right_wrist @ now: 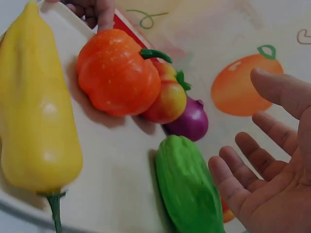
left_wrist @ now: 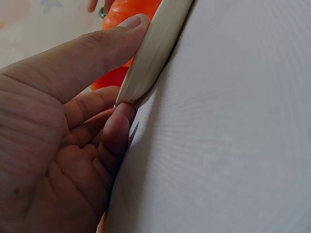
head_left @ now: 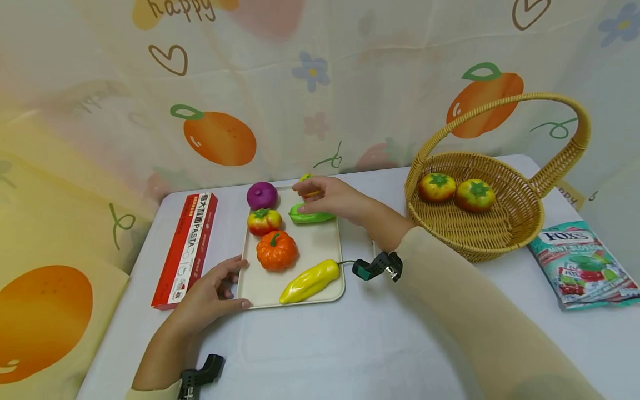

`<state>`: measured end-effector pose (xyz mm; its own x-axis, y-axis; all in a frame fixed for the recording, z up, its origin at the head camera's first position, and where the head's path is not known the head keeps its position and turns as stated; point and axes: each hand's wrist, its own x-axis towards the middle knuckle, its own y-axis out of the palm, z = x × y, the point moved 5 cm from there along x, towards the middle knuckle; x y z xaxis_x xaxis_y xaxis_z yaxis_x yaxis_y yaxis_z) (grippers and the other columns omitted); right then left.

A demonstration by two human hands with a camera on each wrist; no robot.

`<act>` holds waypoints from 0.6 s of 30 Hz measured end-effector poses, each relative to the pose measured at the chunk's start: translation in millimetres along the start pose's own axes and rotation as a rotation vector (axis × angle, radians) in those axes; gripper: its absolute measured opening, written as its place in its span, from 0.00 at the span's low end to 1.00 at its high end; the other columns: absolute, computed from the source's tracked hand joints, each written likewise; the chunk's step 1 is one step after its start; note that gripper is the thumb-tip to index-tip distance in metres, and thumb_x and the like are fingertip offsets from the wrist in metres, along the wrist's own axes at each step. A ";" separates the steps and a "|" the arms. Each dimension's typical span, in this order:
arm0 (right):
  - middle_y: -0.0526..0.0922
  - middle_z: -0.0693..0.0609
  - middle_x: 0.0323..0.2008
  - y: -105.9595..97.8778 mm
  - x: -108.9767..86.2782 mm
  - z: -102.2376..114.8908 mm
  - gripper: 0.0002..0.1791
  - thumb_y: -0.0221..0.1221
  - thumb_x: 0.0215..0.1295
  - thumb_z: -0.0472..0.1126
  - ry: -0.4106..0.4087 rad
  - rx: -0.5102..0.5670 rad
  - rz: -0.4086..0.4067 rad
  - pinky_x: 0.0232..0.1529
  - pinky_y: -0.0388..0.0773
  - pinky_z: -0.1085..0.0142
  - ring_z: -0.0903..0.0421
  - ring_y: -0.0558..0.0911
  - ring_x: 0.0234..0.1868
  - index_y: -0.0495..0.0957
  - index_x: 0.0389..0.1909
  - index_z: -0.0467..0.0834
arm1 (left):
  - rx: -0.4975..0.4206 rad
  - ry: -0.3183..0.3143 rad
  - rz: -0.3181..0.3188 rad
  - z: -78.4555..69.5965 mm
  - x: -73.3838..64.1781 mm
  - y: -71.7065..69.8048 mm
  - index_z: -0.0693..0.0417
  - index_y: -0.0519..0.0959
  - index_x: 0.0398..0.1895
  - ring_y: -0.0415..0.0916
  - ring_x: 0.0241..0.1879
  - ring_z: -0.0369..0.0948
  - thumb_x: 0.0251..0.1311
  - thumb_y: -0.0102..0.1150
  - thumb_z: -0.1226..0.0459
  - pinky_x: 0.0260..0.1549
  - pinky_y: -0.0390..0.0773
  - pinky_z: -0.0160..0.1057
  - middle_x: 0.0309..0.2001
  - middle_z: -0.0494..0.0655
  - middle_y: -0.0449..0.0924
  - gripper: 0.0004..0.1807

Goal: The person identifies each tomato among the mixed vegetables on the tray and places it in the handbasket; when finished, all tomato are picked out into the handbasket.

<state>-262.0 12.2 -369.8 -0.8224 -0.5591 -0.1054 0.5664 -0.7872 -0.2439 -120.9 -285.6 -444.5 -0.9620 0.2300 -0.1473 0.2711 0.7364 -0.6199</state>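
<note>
A cream tray [head_left: 320, 244] lies on the table, its near-left edge gripped by my left hand [head_left: 212, 294]. In the left wrist view, the thumb rests on the rim with the fingers curled under it. My right hand [head_left: 332, 197] hovers over the tray's far side, fingers loosely spread and holding nothing, beside a long green vegetable [right_wrist: 187, 184]. Behind that hand, a yellow-and-red piece [head_left: 306, 178] is mostly hidden. Also on the tray are an orange pumpkin [head_left: 276, 251], a yellow pepper [head_left: 310, 282], a red-and-yellow tomato [head_left: 264, 221] and a purple onion [head_left: 262, 195].
At the right stands a wicker basket [head_left: 475, 244] with a tall handle, holding two red-and-yellow tomatoes [head_left: 457, 191]. A bag of Fox's candy [head_left: 582, 265] lies beside it. Left of the tray is a red-and-white pasta box [head_left: 185, 250]. A patterned cloth [head_left: 320, 111] hangs behind the table.
</note>
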 end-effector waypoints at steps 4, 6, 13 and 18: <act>0.78 0.52 0.66 12.0 12.1 2.0 0.29 0.73 0.68 0.44 0.006 -0.057 0.007 0.68 0.75 0.59 0.49 0.78 0.66 0.79 0.69 0.49 | 0.002 -0.005 0.001 -0.7 0.3 -0.3 0.50 0.73 0.76 0.72 0.44 0.49 0.52 0.86 0.60 0.38 0.81 0.32 0.56 0.51 0.76 0.47; 0.78 0.51 0.66 17.9 17.0 3.4 0.30 0.73 0.68 0.45 0.003 -0.087 0.011 0.66 0.77 0.61 0.49 0.79 0.66 0.79 0.70 0.48 | 0.006 -0.006 0.000 -0.9 0.9 -0.6 0.49 0.73 0.76 0.72 0.44 0.49 0.52 0.86 0.60 0.38 0.81 0.32 0.56 0.51 0.76 0.47; 0.77 0.44 0.70 36.2 31.6 4.7 0.33 0.72 0.69 0.44 0.013 -0.083 0.032 0.61 0.81 0.62 0.47 0.78 0.67 0.76 0.73 0.44 | 0.018 0.000 0.001 -0.2 1.5 -0.9 0.49 0.73 0.76 0.72 0.44 0.49 0.52 0.86 0.59 0.38 0.81 0.32 0.56 0.51 0.76 0.47; 0.77 0.46 0.69 44.6 41.9 4.5 0.32 0.72 0.70 0.44 0.008 -0.080 0.038 0.64 0.79 0.61 0.47 0.78 0.68 0.75 0.73 0.43 | 0.012 -0.004 0.003 -0.8 1.2 -0.7 0.50 0.73 0.76 0.72 0.44 0.49 0.51 0.86 0.59 0.38 0.81 0.32 0.57 0.51 0.76 0.47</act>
<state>-270.9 -47.5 -380.7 -0.8009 -0.5857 -0.1242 0.5915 -0.7418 -0.3160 -122.2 -285.4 -443.6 -0.9612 0.2300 -0.1521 0.2736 0.7282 -0.6284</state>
